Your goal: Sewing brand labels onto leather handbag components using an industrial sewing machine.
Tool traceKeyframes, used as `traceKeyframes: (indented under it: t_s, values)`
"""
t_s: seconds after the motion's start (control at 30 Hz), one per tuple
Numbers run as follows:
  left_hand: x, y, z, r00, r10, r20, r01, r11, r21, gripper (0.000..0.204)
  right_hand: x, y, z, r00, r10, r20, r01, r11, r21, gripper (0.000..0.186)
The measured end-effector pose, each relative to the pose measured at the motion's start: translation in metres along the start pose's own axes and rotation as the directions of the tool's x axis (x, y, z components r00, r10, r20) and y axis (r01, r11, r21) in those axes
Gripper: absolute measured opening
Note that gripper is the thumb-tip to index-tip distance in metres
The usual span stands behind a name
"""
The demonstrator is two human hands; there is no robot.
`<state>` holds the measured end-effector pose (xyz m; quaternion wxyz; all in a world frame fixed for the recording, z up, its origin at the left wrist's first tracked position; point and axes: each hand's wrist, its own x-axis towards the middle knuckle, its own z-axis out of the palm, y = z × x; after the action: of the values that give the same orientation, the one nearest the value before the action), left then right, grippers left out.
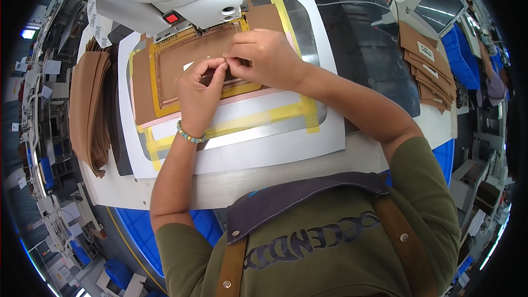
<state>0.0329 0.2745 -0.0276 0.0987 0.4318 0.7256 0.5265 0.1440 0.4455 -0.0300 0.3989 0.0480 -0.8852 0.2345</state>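
Observation:
My left hand (199, 94) and my right hand (268, 58) meet fingertip to fingertip above a brown fabric panel (144, 88). Both are closed in a pinch, and whatever lies between the fingers is too small to make out. A small white piece (188, 66) shows beside my left fingers. Beneath the hands, a yellow rectangular frame (157, 103) lies over the fabric, partly hidden by them. Yellow tape (258, 119) edges the work on a white sheet (275, 154). Just beyond, the sewing machine head (212, 5) hangs over the frame's far side.
Stacked brown fabric pieces (91, 110) drape at the table's left. More brown pieces with white labels (423, 69) lie at the right, below a screen (440, 5). A blue bin (461, 55) stands beyond them. Dark sheeting (368, 49) covers the table's right part.

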Motion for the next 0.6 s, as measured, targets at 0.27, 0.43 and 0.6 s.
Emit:
traceKeyframes:
  t_s: [0.27, 0.43, 0.6]
  values:
    - [0.005, 0.003, -0.003, 1.000, 0.000, -0.015, 0.000, 1.000, 0.015, 0.008, 0.004, 0.003, -0.004, 0.999, 0.042, -0.019, -0.041, 0.998, 0.048, 0.007]
    - [0.003, 0.009, -0.001, 0.992, 0.115, -0.044, -0.111, 0.990, 0.086, 0.008, 0.006, 0.011, -0.018, 0.997, -0.045, 0.064, 0.041, 0.997, 0.060, 0.011]
    - [0.002, 0.012, -0.002, 0.946, 0.324, -0.021, -0.314, 0.929, 0.195, 0.012, 0.010, 0.022, -0.029, 0.968, -0.061, 0.242, -0.046, 0.910, 0.411, 0.019]
